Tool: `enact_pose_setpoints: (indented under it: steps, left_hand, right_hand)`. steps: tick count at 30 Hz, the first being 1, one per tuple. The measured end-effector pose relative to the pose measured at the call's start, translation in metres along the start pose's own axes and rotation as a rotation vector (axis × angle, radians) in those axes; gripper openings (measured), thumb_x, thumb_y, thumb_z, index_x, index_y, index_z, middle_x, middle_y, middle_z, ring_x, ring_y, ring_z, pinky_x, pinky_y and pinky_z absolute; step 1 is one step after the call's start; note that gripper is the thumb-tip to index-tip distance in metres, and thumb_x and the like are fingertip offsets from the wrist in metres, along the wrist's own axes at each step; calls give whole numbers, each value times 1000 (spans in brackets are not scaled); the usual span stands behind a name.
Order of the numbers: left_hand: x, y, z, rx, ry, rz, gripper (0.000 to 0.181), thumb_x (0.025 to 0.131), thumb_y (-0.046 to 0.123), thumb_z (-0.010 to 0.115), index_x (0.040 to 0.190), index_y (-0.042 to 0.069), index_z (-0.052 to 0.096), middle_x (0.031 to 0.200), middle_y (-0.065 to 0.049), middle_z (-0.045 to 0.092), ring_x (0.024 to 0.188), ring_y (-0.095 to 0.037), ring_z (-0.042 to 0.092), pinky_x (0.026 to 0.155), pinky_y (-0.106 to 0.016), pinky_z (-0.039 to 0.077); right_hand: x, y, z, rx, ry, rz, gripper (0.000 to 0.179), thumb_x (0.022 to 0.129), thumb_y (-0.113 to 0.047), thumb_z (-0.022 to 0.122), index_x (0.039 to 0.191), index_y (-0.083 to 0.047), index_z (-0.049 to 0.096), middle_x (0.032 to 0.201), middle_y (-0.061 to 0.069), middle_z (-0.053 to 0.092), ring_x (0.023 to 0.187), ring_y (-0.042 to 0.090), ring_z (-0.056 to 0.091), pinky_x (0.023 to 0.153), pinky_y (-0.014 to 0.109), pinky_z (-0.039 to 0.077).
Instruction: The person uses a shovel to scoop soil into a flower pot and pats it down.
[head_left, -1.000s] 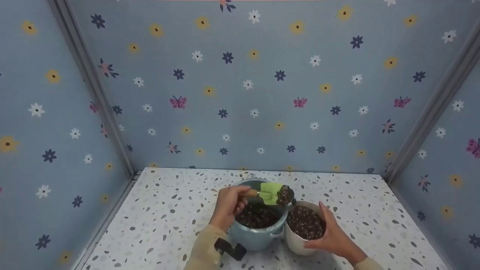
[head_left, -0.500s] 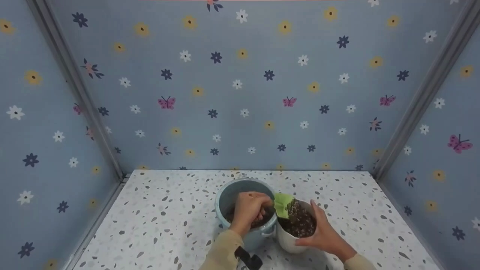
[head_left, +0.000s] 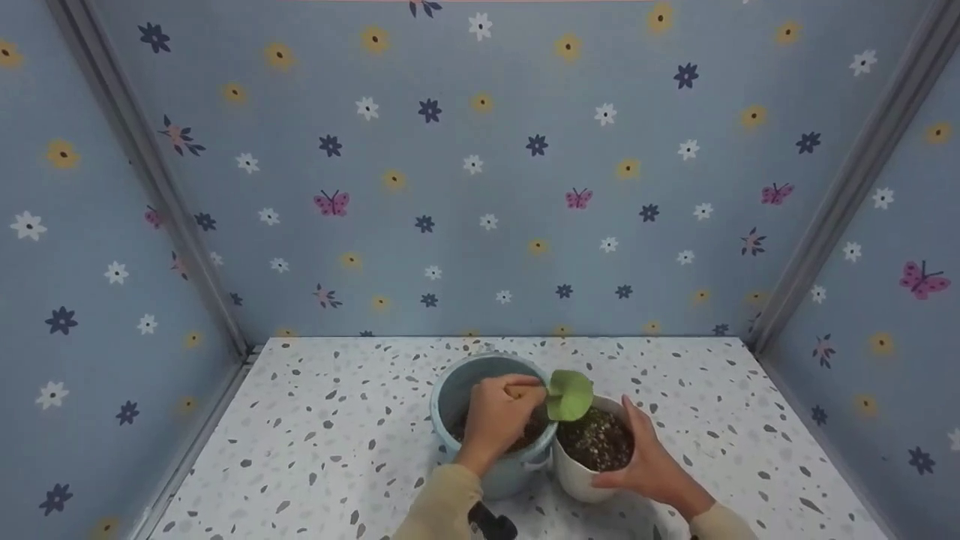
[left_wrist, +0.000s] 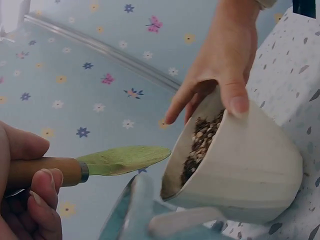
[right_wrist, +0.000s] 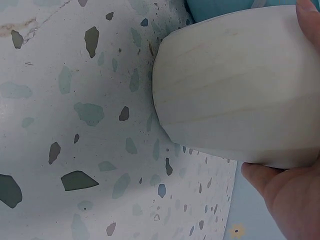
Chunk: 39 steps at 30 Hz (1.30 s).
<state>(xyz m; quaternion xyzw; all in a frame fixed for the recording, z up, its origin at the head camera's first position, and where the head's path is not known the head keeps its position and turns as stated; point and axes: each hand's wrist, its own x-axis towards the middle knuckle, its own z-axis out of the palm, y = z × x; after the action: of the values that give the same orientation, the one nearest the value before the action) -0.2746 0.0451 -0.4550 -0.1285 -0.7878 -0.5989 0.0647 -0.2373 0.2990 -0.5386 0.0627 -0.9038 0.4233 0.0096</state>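
My left hand [head_left: 499, 420] grips the wooden handle of a small garden trowel [head_left: 570, 396] above the light blue bucket [head_left: 444, 394]. The trowel's green blade is turned over the left rim of the white flowerpot [head_left: 577, 484], with no clump of soil on it. Dark soil [head_left: 600, 441] with pale specks fills much of the flowerpot. My right hand [head_left: 649, 469] holds the flowerpot's right side, thumb at the near side and fingers at the far side. In the left wrist view, curled fingers [left_wrist: 45, 205] wrap the handle.
Bucket and flowerpot stand side by side on a white speckled tabletop [head_left: 337, 420]. More dark soil [head_left: 457, 429] lies inside the bucket, partly hidden by my left hand. Flowered blue panels [head_left: 480, 187] enclose the back and both sides.
The trowel has moved right from over the bucket to the flowerpot and tipped, and its soil clump has dropped into the flowerpot. My right hand keeps its hold.
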Motion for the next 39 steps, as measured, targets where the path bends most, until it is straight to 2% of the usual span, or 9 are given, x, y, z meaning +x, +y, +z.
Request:
enact_pose_setpoints:
  steps: [2, 10, 16, 21, 24, 26, 29, 33, 39]
  left_hand:
    - [2, -1, -9, -32, 15, -22, 20, 78, 29, 68, 93, 17, 72, 43, 3, 45, 35, -10, 40, 37, -26, 36]
    - [5, -8, -45, -112, 41, -99, 27, 77, 30, 69, 96, 12, 70, 52, -8, 58, 41, -22, 52, 41, -33, 44]
    - [9, -13, -57, -75, 64, -116, 24, 78, 27, 67, 95, 11, 70, 49, -7, 56, 38, -18, 49, 39, -31, 42]
    - [8, -16, -49, 114, 30, -86, 15, 77, 23, 63, 85, 14, 71, 41, -2, 47, 34, -10, 32, 37, -26, 33]
    - [6, -15, -38, 235, -9, -40, 10, 76, 20, 61, 73, 16, 69, 39, 3, 45, 36, -8, 31, 42, -26, 37]
    - [6, -16, -30, 287, -28, -16, 13, 75, 19, 60, 63, 19, 65, 39, 7, 45, 37, -6, 35, 47, -26, 41]
    - [5, -19, -20, 353, -56, -5, 28, 76, 17, 57, 49, 20, 49, 38, 11, 34, 36, -6, 29, 42, -24, 34]
    - [4, -26, -13, 408, -64, -29, 33, 76, 17, 57, 49, 20, 39, 40, 10, 27, 36, -7, 22, 37, -25, 23]
    - [3, -34, -14, 518, -62, 18, 29, 74, 16, 58, 51, 20, 41, 42, 12, 30, 36, -5, 27, 36, -25, 23]
  right_hand:
    - [-1, 0, 0, 0, 9, 10, 133, 49, -50, 83, 145, -13, 0, 143, 18, 10, 128, 35, 23, 97, 56, 24]
    - [-8, 2, -1, -20, -20, 81, 131, 51, -50, 83, 145, -11, 0, 143, 18, 10, 128, 36, 24, 97, 55, 24]
    - [-6, 4, -6, -40, -21, 81, 128, 53, -50, 81, 145, -13, 0, 143, 17, 9, 128, 37, 23, 96, 57, 25]
    - [-6, 6, -3, -40, -19, 86, 129, 52, -51, 82, 145, -11, 1, 142, 18, 12, 127, 37, 25, 96, 57, 26]
    - [-7, 6, -2, -24, -23, 93, 128, 53, -50, 82, 145, -12, 1, 142, 17, 12, 127, 37, 26, 96, 56, 27]
    - [-7, 7, -2, -16, -26, 94, 126, 54, -49, 82, 145, -13, 1, 143, 18, 10, 127, 37, 25, 96, 56, 27]
    - [-8, 7, -1, -15, -29, 95, 126, 55, -49, 81, 145, -14, 1, 143, 18, 10, 127, 37, 24, 96, 56, 26]
    - [-8, 6, -1, -22, -27, 99, 127, 54, -49, 82, 145, -12, 1, 142, 19, 10, 127, 38, 25, 96, 56, 25]
    - [-8, 5, -2, -36, -22, 109, 129, 52, -50, 82, 145, -14, 2, 142, 18, 11, 127, 37, 24, 97, 56, 24]
